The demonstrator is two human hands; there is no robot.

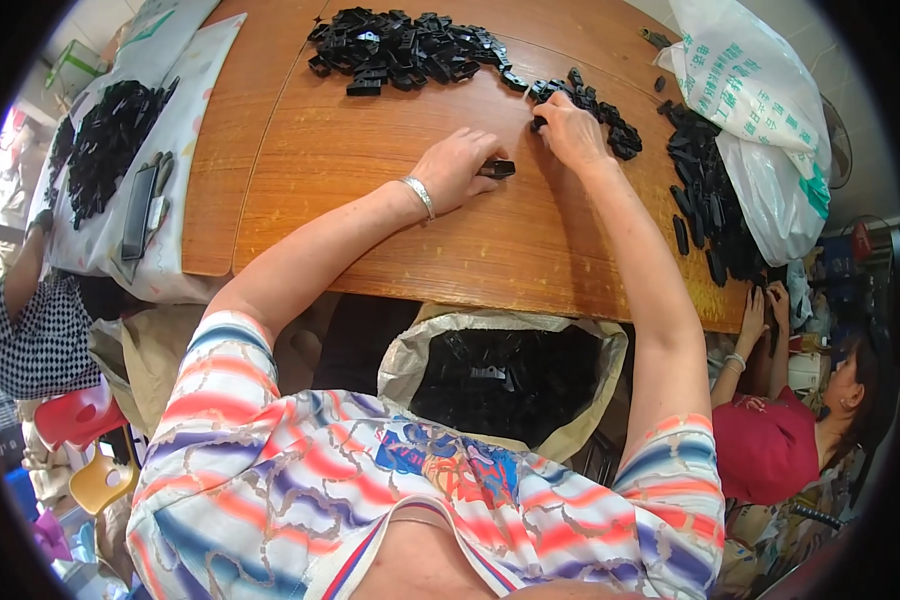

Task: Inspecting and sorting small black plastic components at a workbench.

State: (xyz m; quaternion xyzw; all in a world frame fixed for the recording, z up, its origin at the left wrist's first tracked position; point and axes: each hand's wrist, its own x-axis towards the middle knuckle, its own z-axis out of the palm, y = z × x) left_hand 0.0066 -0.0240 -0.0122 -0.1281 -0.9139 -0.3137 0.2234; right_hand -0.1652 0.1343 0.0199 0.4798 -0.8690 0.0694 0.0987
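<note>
My left hand (457,168) rests low over the wooden table (340,215), its fingers closed on a small black plastic part (498,169). Farther right and a little farther away, my right hand (570,130) has its fingertips pinched at the near edge of a small pile of black parts (610,115). A dark piece shows at those fingertips, partly hidden by them. Beyond both hands lies a larger heap of black plastic parts (400,50), trailing off toward the small pile.
An open sack (395,365) of black parts stands below the table's near edge. On the right are a long black heap (705,185), a white plastic bag (770,150) and a co-worker in red (770,440). To the left lie another heap (115,150) and a phone (140,212).
</note>
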